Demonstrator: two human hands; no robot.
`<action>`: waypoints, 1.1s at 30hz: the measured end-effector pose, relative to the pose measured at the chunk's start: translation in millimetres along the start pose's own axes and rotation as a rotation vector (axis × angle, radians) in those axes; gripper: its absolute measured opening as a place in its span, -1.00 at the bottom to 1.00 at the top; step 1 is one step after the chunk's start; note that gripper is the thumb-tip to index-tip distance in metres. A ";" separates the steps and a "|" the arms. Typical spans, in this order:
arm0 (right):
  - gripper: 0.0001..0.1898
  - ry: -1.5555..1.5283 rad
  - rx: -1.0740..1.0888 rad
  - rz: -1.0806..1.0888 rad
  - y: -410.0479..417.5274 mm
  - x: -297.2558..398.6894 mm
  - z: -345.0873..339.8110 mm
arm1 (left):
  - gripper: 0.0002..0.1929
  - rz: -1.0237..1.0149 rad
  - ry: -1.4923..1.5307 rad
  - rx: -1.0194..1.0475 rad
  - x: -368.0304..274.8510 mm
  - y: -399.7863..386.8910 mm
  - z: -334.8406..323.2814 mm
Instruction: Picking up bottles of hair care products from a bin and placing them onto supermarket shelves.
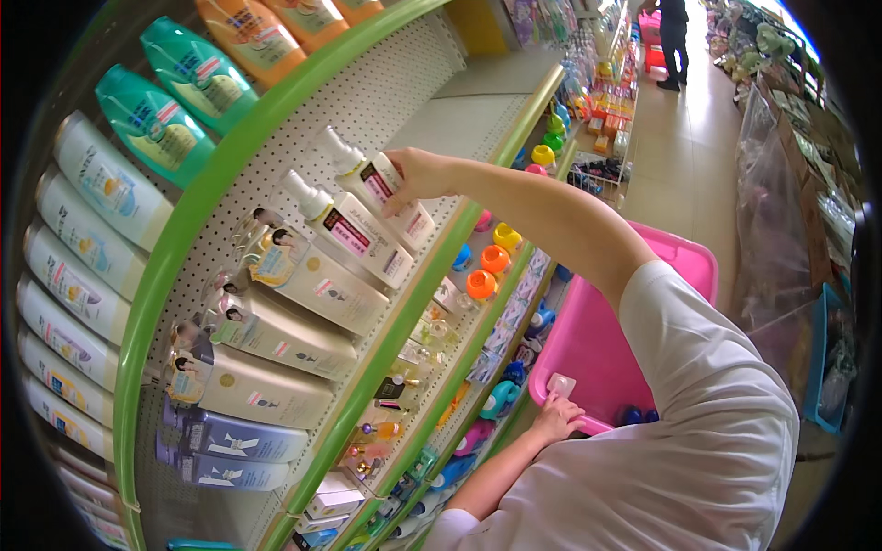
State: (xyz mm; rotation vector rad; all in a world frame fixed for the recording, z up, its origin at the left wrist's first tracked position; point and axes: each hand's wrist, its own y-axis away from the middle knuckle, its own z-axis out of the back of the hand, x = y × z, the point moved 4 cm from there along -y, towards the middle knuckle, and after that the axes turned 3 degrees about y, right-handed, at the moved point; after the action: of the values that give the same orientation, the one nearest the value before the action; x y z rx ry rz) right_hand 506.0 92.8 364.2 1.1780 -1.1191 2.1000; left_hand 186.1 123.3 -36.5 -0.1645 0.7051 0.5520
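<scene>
My right hand [422, 180] is closed around the side of a cream-white pump bottle [379, 184], its clear-capped pump pointing up and back. This bottle stands at the end of a row on a green-edged shelf. Beside it, close by, is a matching pump bottle [358, 237] with a dark and pink label. Larger cream bottles [324, 286] with picture tags on their necks continue the row. My left hand [557, 419] grips the rim of a pink plastic basket [599, 337], next to a small translucent pinkish piece [561, 386] at that rim.
Dark blue items [634, 414] lie in the basket. Green and orange shampoo bottles [200, 79] fill the shelf above; colourful capped bottles [494, 259] and perfume bottles [386, 430] stand below. A person [673, 41] is down the aisle [661, 138]. Plastic-wrapped stock [772, 186] lines the far side.
</scene>
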 end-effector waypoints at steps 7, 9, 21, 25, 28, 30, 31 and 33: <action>-0.32 0.252 -0.110 -0.037 20.8 2.8 -10.2 | -0.69 -0.057 -0.057 0.021 -1.1 -5.4 1.8; -0.28 0.444 -0.318 -0.040 44.7 -8.4 0.4 | -0.69 -0.078 -0.101 -0.042 -1.4 -5.7 1.2; -0.50 0.610 -0.125 -0.557 454.3 -211.3 -159.8 | -0.70 0.055 -0.029 0.035 -18.3 -12.3 18.6; -0.61 0.593 -0.148 -0.448 443.6 -261.9 -201.3 | -0.76 0.112 0.093 -0.121 -17.6 -14.6 22.2; -0.64 0.525 0.003 -0.591 436.7 -284.9 -199.4 | -0.78 0.183 0.156 -0.140 -15.2 -16.7 25.8; -0.68 0.502 -0.071 -0.595 441.4 -276.1 -185.8 | -0.72 0.241 0.164 -0.148 -13.9 -20.8 28.5; -0.71 0.487 -0.115 -0.637 446.4 -268.3 -176.7 | -0.65 0.308 0.175 -0.163 -11.3 -24.1 29.9; -0.70 0.450 -0.296 -0.687 459.8 -243.4 -154.1 | -0.53 0.352 0.113 -0.197 -8.9 -34.2 30.0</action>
State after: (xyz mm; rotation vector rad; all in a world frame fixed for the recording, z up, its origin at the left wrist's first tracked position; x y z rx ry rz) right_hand 227.4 -35.3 -83.5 0.7443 -0.6543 1.4936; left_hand 215.8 100.3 -9.3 -0.2588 0.7953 0.9558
